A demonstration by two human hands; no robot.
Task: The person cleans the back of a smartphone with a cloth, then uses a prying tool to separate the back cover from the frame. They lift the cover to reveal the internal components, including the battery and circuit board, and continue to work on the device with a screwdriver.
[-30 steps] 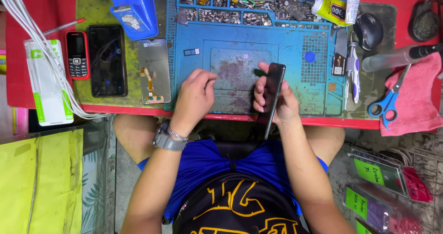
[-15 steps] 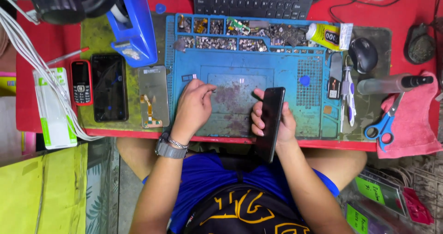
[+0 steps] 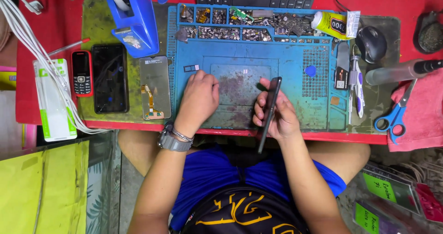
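- The right hand (image 3: 276, 116) is clamped on a black smartphone (image 3: 268, 114), held on edge and tilted, its top over the blue repair mat (image 3: 295, 91) and its bottom end past the near edge of the tabletop (image 3: 46, 12).
- The left hand (image 3: 199, 98) rests palm down on the mat with fingers curled loosely, gripping nothing that can be seen; its fingertips lie just beside a small SIM tray (image 3: 191, 68).
- A wristwatch (image 3: 173, 141) sits on the left wrist.
- Left of the mat lie a loose phone screen with a flex cable (image 3: 155, 87), a black phone (image 3: 110, 78) and a small red keypad phone (image 3: 82, 72).
- The mat's top compartments hold small metal parts (image 3: 221, 32); a blue tape dispenser (image 3: 134, 19) stands at its upper left corner.
- To the right lie a glue tube (image 3: 334, 24), a computer mouse (image 3: 371, 44) and blue-handled scissors (image 3: 396, 114).
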